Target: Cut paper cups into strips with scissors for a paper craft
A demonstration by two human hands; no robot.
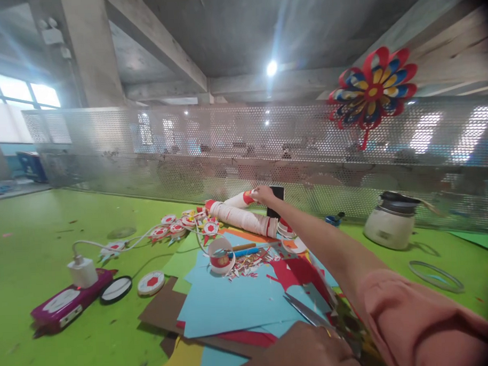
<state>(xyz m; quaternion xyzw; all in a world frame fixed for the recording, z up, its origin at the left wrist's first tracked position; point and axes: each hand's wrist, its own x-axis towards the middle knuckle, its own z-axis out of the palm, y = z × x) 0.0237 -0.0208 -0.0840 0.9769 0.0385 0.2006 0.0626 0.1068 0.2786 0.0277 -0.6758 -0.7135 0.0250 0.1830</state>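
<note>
Charger block (82,271) sat plugged into a purple device (68,302) at the far left of the green table (41,238), cable trailing off rightward. Lay next along: a black-rimmed disc (116,289), a white disc with a red centre (151,283), and behind them a row of red-and-white rosettes (169,230). Spread across the middle: blue paper sheets (232,303) over brown ones, strewn with red offcuts. Stretched far out, right hand (264,194) met the red end of a short white roll (240,200) lying just beside a longer roll (243,219); grip looked folded shut on that end. Judged as a fetching step, mid-reach. Rested low and near, left hand (314,351) touching the scissors (306,312); could not tell whether that grip was closed on the handles. Called for next, by this reading: a firm hold before lifting, so as not to roll the neighbour away. Stood further right: a white pot (389,226), a thin ring (436,276), a paper pinwheel (372,88) hung on the mesh.
</note>
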